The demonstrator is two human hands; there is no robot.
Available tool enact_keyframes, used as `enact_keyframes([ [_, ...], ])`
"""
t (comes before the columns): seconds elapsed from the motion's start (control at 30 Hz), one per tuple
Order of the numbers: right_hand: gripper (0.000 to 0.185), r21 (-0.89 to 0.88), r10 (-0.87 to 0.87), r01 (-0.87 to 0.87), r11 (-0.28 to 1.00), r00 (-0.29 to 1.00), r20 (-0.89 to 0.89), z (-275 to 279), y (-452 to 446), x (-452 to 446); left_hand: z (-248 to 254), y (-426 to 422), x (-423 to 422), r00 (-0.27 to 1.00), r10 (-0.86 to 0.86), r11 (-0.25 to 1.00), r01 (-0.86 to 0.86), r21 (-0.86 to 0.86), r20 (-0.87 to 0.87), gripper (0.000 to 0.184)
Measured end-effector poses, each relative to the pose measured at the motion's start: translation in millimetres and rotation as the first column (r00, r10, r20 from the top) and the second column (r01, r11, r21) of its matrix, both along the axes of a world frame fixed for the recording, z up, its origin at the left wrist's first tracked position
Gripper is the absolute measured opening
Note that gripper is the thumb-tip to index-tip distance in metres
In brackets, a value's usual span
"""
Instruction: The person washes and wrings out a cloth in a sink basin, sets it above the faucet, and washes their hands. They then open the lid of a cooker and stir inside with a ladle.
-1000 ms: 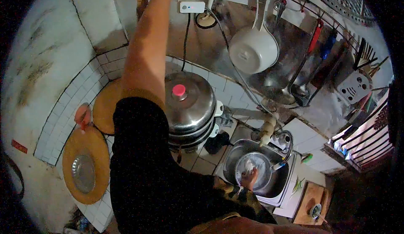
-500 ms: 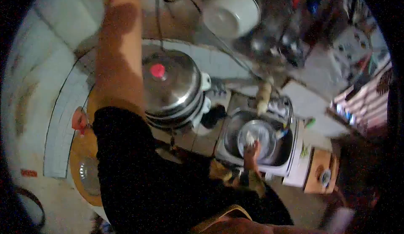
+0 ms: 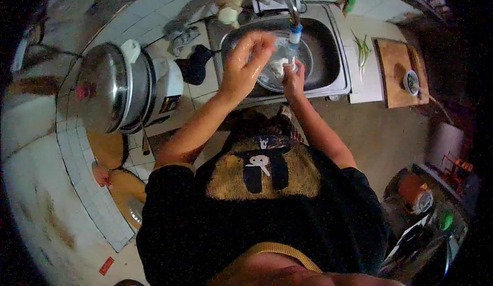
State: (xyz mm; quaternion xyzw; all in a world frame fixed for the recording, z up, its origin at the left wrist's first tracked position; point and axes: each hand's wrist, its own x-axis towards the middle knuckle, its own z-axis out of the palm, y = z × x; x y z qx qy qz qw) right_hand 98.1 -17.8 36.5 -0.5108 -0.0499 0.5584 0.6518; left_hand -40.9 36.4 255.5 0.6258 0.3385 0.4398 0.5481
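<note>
My left hand (image 3: 246,66) is raised over the left side of the metal sink (image 3: 328,75), wet, its fingers curled with a gap between thumb and fingertips and nothing seen in it. My right hand (image 3: 294,80) is closed on a whitish item (image 3: 279,67) over a round metal basin (image 3: 306,54) in the sink. What the item is cannot be made out. The faucet (image 3: 295,33) with a blue and white tip points down at the basin, just above my right hand.
Left of the sink stand a steamer pot (image 3: 102,88) and a black cloth (image 3: 195,65). To the right lie green onions (image 3: 362,52) and a cutting board (image 3: 393,72) bearing a small bowl (image 3: 412,82). A red container (image 3: 413,191) is at the lower right.
The view has swung down toward the sink. My left hand, earlier stretched up past the frame's top edge by the wall, has come down over the sink; my right hand stays at the basin.
</note>
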Motion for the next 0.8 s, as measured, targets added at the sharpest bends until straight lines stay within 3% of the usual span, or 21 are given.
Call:
enact_keyframes([
  [0.03, 0.042, -0.038, 0.05, -0.046, 0.998, 0.993, 0.11, 8, -1, -14, -44, -15, -21, 0.999, 0.036, 0.963, -0.028, -0.27, 0.022, 0.016],
  [0.07, 0.046, -0.086, 0.092, -0.076, 0.993, 0.975, 0.2, 1, 2, 0, -83, -19, -15, 0.997, 0.013, 0.831, -0.052, -0.553, -0.074, 0.025],
  [0.1, 0.045, -0.004, 0.016, -0.016, 1.0, 0.921, 0.39, -28, 5, 5, -116, -26, -13, 0.994, 0.041, 0.662, -0.103, -0.742, -0.101, 0.033],
  [0.13, 0.045, -0.008, 0.008, -0.006, 1.0, 0.922, 0.388, -23, 3, 8, -139, -28, -10, 0.994, 0.031, 0.66, -0.098, -0.745, -0.104, 0.033],
  [0.2, 0.033, 0.062, 0.17, -0.221, 0.973, 0.876, 0.451, 4, 5, 9, -178, -25, 2, 0.956, 0.232, 0.174, 0.141, -0.975, 0.18, 0.037],
  [0.23, 0.025, 0.026, 0.275, -0.299, 0.954, 0.906, 0.323, 10, 5, 8, -194, -21, 17, 0.907, 0.325, 0.17, 0.224, -0.96, 0.269, 0.039],
  [0.27, 0.025, 0.017, 0.281, -0.304, 0.952, 0.9, 0.333, 32, -5, -33, -202, -24, -23, 0.901, 0.331, 0.167, 0.236, -0.957, 0.28, 0.039],
  [0.3, 0.026, 0.076, 0.248, -0.397, 0.915, 0.7, 0.67, 37, -6, -38, -229, -20, -31, 0.884, 0.299, 0.241, 0.295, -0.924, 0.36, 0.043],
  [0.33, 0.026, 0.091, 0.139, -0.5, 0.861, 0.404, 0.904, 44, -10, -44, -244, -19, -35, 0.861, 0.26, 0.313, 0.354, -0.881, 0.438, 0.048],
  [0.37, 0.026, 0.045, 0.159, -0.533, 0.845, 0.33, 0.931, 55, -15, -52, -249, -17, -34, 0.863, 0.261, 0.303, 0.352, -0.886, 0.432, 0.048],
  [0.47, 0.02, 0.059, 0.047, -0.635, 0.77, 0.15, 0.988, 89, -28, -76, -252, -14, -29, 0.849, 0.344, 0.541, 0.17, -0.824, 0.401, 0.037],
  [0.5, 0.02, 0.059, 0.053, -0.631, 0.774, 0.157, 0.986, 87, -27, -82, -242, -20, -31, 0.782, 0.369, 0.556, 0.246, -0.794, 0.501, 0.03],
  [0.53, 0.024, -0.051, 0.031, -0.619, 0.784, -0.043, 0.999, 85, -25, -85, -239, -26, -25, 0.788, 0.369, 0.55, 0.243, -0.799, 0.493, 0.03],
  [0.57, 0.028, -0.157, 0.014, -0.589, 0.793, -0.24, 0.971, 81, -24, -87, -245, -34, -17, 0.627, 0.331, 0.682, 0.357, -0.639, 0.705, 0.026],
  [0.6, 0.028, -0.159, 0.025, -0.591, 0.791, -0.228, 0.973, 67, -12, -83, -280, -20, -22, 0.497, 0.133, 0.728, 0.539, -0.425, 0.858, 0.023],
  [0.63, 0.031, -0.245, 0.268, -0.512, 0.823, -0.029, 0.963, 41, 10, -72, -316, -7, -27, 0.332, -0.077, 0.706, 0.684, -0.184, 0.94, 0.021],
  [0.67, 0.034, -0.35, 0.47, -0.446, 0.824, 0.191, 0.862, 19, 25, -63, -243, -19, -6, 0.811, 0.484, 0.456, 0.087, -0.886, 0.329, 0.029],
  [0.7, 0.034, -0.353, 0.476, -0.447, 0.822, 0.198, 0.857, 10, 31, -57, -242, -18, -1, 0.808, 0.513, 0.409, 0.067, -0.91, 0.289, 0.032],
  [0.77, 0.041, -0.238, 0.323, -0.315, 0.919, 0.251, 0.913, 5, 37, -50, -248, -13, -4, 0.807, 0.538, 0.352, 0.05, -0.935, 0.245, 0.035],
  [0.8, 0.041, -0.246, 0.33, -0.313, 0.917, 0.251, 0.91, 12, 34, -54, -251, -9, -14, 0.798, 0.476, 0.436, 0.151, -0.887, 0.37, 0.035],
])
